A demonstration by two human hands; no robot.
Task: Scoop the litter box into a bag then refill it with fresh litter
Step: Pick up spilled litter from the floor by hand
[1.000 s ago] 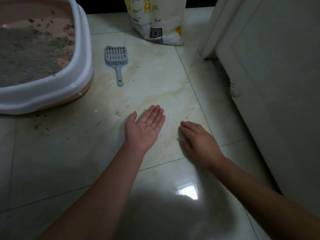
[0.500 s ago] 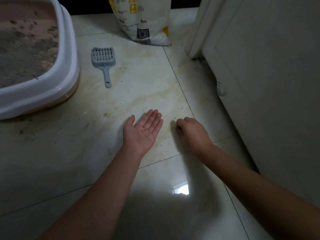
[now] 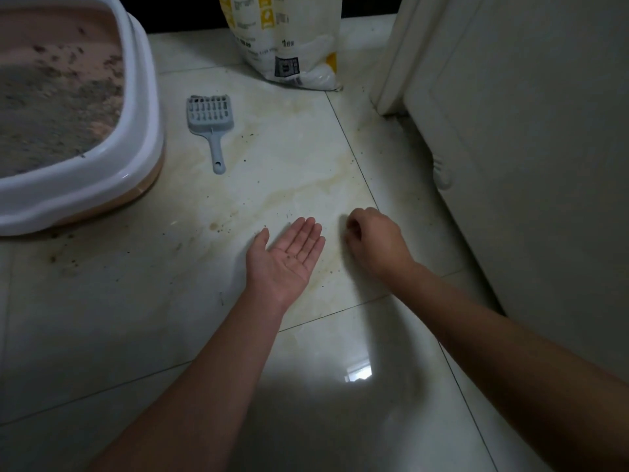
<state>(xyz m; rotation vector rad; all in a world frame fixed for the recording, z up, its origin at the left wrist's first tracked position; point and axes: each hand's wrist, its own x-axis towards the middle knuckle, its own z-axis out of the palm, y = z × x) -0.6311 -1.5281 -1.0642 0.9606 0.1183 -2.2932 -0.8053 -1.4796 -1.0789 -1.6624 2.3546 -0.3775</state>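
My left hand (image 3: 287, 258) lay flat, palm up, fingers together; my curled right hand (image 3: 372, 241) should pinch the dark stray crumbs (image 3: 326, 271) gently — I couldn't tell if it held any.

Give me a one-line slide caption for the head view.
Open left hand cupped palm-up and curled right hand over speckled cream floor tiles, beside grey slotted plastic scoop and white-rimmed litter box.

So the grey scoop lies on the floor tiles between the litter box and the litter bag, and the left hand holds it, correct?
Not quite. In the head view the scoop lies untouched; the left hand is open, palm up, well short of it.
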